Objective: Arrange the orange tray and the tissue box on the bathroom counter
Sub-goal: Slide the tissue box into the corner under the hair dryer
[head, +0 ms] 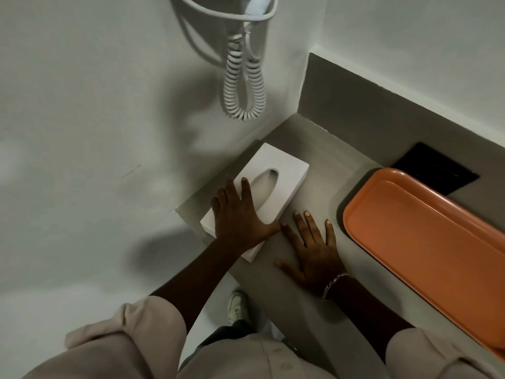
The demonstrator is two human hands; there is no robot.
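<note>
I see my left hand (240, 214) flat on the tissue box (262, 192); right hand (314, 250) spread open on the counter (314, 165), orange tray (426, 242) at 3 o'clock.

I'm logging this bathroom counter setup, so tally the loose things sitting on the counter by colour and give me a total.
White: 1, the tissue box, with the left hand flat on it.
Orange: 1, the tray, empty as far as the view shows.
Black: 1, a flat dark item behind the tray, too dim to identify.
Total: 3
</note>
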